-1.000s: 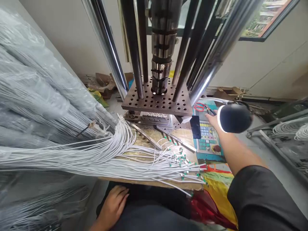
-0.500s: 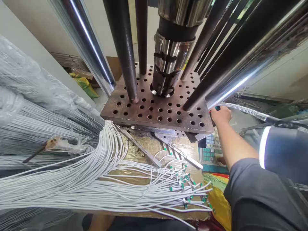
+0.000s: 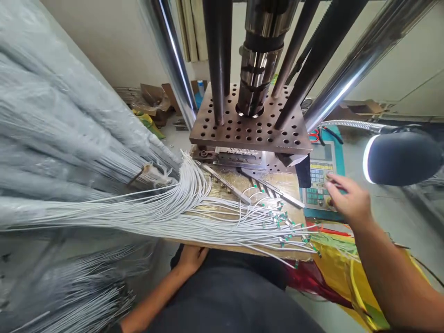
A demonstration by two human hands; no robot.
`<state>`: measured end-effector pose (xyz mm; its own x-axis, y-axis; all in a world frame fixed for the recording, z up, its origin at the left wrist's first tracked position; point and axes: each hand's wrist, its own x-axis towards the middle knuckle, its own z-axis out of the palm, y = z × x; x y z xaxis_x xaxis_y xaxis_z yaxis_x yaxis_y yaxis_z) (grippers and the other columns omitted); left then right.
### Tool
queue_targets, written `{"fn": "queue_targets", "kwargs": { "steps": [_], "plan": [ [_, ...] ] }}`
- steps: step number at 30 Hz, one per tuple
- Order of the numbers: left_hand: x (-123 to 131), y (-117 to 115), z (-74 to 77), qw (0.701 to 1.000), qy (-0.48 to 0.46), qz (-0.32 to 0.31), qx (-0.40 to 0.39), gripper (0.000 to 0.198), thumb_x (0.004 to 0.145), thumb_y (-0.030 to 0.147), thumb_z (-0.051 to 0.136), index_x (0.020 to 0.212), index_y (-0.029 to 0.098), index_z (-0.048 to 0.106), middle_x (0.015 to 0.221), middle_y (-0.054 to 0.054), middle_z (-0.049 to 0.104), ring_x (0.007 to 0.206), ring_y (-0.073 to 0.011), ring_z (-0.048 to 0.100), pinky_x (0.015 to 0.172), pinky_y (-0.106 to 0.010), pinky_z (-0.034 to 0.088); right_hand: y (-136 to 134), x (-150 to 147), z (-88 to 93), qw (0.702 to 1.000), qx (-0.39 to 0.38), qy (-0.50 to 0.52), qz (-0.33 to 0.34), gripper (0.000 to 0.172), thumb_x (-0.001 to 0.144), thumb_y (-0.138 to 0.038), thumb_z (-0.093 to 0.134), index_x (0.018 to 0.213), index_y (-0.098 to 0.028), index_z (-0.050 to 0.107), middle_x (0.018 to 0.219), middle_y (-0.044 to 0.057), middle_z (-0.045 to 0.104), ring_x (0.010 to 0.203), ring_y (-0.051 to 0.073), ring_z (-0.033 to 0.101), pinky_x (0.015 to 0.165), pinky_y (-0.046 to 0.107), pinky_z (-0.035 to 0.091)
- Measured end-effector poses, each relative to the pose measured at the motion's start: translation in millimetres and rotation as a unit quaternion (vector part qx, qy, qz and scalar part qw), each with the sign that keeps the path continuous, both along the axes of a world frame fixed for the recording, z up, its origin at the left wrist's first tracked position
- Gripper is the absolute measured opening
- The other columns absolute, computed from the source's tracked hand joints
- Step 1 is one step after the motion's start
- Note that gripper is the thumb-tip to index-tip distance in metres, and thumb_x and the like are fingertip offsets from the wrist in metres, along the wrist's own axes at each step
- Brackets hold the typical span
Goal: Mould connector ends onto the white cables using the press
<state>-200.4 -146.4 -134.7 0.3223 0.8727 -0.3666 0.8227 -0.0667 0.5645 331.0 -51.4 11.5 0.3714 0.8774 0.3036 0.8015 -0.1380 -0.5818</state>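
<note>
My right hand (image 3: 350, 201) is over the keypad of a teal-edged control panel (image 3: 338, 159). Its thumb and forefinger come close together above the keys; anything between them is too small to make out. My left hand (image 3: 192, 259) lies flat on my leg at the front edge of the work table (image 3: 213, 249), its fingertips partly hidden. Across that table spreads a thick bundle of white cables (image 3: 166, 219), with small green-and-metal connectors (image 3: 282, 231) at their right ends. Two slim metal strips (image 3: 227, 185) lie behind the connectors.
A drilled steel press plate (image 3: 249, 134) hangs on dark rods above a metal fixture (image 3: 239, 157). Red-handled scissors (image 3: 314, 135) and pliers (image 3: 333, 135) rest atop the panel. A lamp head (image 3: 405, 159) juts in at right. Plastic-wrapped cable bundles (image 3: 69, 115) stand at left.
My right hand has drawn back from the panel's far end to its keypad. The view has shifted, so my left hand, the scissors, the pliers and more of the fixture now show.
</note>
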Motion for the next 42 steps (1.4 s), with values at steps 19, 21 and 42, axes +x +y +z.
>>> {"fn": "queue_targets", "kwargs": {
  "steps": [19,21,42],
  "plan": [
    [106,167,201.6,0.907,0.098,-0.327,0.248,0.023,0.092,0.015,0.057,0.110,0.019,0.071,0.116,-0.011,0.067,0.111,-0.0271,0.057,0.097,-0.041,0.046,-3,-96,7.4,0.955,-0.038,-0.087,0.281,0.037,0.091,-0.035,0.051,0.113,-0.019,0.076,0.110,0.013,0.071,0.104,0.027,0.069,0.099,0.043,0.055],
    [108,186,187.4,0.906,0.110,-0.348,0.217,0.026,0.092,0.017,0.058,0.114,0.023,0.071,0.117,-0.008,0.067,0.113,-0.0260,0.058,0.097,-0.040,0.044,-2,-97,3.9,0.952,-0.031,-0.086,0.291,0.036,0.091,-0.034,0.051,0.111,-0.019,0.076,0.110,0.013,0.071,0.103,0.028,0.069,0.098,0.043,0.056],
    [108,213,179.5,0.929,0.134,-0.228,0.259,0.030,0.095,0.015,0.052,0.112,0.025,0.074,0.112,-0.007,0.068,0.109,-0.0247,0.061,0.095,-0.041,0.043,15,-86,-27.6,0.957,-0.073,-0.104,0.260,0.038,0.086,-0.025,0.052,0.115,-0.017,0.076,0.111,0.013,0.072,0.106,0.028,0.069,0.099,0.039,0.054]
  ]
}}
